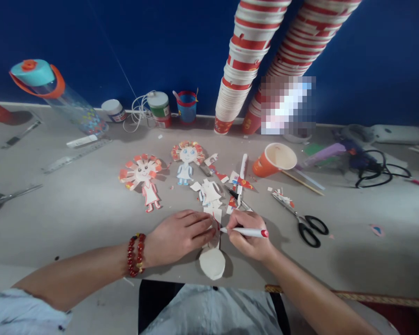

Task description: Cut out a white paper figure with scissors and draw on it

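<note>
My right hand [247, 234] is closed around a white marker [249, 231] with a red end. Its tip touches or nearly touches a white paper piece [213, 215] that carries a red line and has a round part at its near end. My left hand [183, 236] lies flat across that paper with the fingers stretched out, hiding some of it. Just beyond lie white paper scraps [209, 193] and a black-tipped pen [234, 193]. Two paper dolls stand out farther left, one outlined in red [150, 190] and one in blue [185, 170].
Scissors [302, 223] lie right of my right hand, and another pair [10, 197] at far left. An orange paper cup [268, 160] stands beyond. Tall cup stacks [233, 86], a blue cup [187, 109], a jar [159, 109] and a water bottle [73, 104] line the blue wall.
</note>
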Demonstrator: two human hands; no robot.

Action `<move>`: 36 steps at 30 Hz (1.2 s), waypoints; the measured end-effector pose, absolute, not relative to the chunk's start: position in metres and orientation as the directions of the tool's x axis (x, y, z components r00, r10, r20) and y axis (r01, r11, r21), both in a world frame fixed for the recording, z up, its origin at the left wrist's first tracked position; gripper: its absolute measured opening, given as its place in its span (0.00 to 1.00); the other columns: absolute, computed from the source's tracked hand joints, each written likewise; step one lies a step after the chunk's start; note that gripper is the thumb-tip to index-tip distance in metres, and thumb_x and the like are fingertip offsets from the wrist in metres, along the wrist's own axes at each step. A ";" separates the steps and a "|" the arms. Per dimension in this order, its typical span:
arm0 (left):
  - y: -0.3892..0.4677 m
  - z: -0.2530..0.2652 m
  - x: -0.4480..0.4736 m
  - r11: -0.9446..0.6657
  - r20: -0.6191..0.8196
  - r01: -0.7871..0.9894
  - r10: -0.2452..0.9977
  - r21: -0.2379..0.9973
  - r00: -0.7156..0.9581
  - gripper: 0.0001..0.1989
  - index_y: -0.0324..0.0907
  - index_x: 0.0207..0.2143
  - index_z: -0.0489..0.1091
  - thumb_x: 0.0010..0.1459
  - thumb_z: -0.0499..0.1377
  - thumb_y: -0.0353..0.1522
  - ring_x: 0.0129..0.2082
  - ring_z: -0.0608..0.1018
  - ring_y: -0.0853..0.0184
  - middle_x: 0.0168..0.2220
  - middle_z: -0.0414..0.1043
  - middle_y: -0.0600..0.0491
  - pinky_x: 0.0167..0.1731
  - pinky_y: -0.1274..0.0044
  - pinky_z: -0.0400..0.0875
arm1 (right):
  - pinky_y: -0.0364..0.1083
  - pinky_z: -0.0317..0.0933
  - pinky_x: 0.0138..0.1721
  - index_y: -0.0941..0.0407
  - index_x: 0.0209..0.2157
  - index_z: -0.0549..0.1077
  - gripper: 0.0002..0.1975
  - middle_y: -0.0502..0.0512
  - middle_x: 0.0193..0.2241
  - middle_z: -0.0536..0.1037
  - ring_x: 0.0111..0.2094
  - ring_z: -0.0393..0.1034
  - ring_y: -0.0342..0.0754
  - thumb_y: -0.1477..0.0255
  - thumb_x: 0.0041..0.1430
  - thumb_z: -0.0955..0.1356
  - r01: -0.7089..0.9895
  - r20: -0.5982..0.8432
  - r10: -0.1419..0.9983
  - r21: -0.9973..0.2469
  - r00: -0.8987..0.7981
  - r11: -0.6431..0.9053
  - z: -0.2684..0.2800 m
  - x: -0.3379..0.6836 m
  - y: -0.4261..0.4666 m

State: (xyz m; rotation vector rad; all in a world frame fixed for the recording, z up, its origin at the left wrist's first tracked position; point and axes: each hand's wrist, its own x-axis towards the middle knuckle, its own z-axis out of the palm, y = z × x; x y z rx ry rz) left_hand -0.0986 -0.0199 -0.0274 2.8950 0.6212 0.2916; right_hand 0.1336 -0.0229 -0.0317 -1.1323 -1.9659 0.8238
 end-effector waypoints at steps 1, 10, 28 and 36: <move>-0.020 -0.027 -0.099 -0.900 0.158 0.386 0.419 0.202 0.894 0.17 0.40 0.56 0.64 0.65 0.51 0.29 0.59 0.66 0.60 0.57 0.68 0.47 0.55 0.68 0.64 | 0.41 0.52 0.21 0.54 0.19 0.63 0.06 0.44 0.14 0.64 0.16 0.57 0.41 0.78 0.44 0.62 0.439 0.266 0.893 -0.796 -0.364 0.416 -0.032 0.134 -0.023; -0.020 -0.028 -0.099 -0.899 0.162 0.385 0.420 0.206 0.893 0.18 0.40 0.56 0.64 0.65 0.52 0.28 0.58 0.66 0.61 0.55 0.69 0.47 0.55 0.68 0.64 | 0.40 0.52 0.21 0.54 0.19 0.64 0.06 0.45 0.13 0.65 0.15 0.57 0.41 0.77 0.45 0.61 0.416 0.288 0.873 -0.791 -0.393 0.448 -0.029 0.133 -0.023; -0.019 -0.028 -0.099 -0.900 0.155 0.385 0.418 0.206 0.895 0.18 0.41 0.58 0.63 0.66 0.50 0.30 0.60 0.64 0.62 0.57 0.67 0.49 0.56 0.69 0.62 | 0.40 0.53 0.21 0.54 0.20 0.63 0.06 0.45 0.13 0.68 0.15 0.59 0.41 0.78 0.44 0.61 0.390 0.296 0.856 -0.793 -0.423 0.467 -0.031 0.133 -0.023; -0.020 -0.028 -0.099 -0.899 0.152 0.384 0.418 0.209 0.896 0.18 0.41 0.58 0.63 0.66 0.50 0.30 0.60 0.65 0.61 0.57 0.67 0.48 0.56 0.69 0.63 | 0.40 0.53 0.20 0.53 0.19 0.63 0.06 0.45 0.13 0.67 0.15 0.59 0.41 0.78 0.44 0.61 0.379 0.296 0.856 -0.800 -0.425 0.465 -0.030 0.133 -0.023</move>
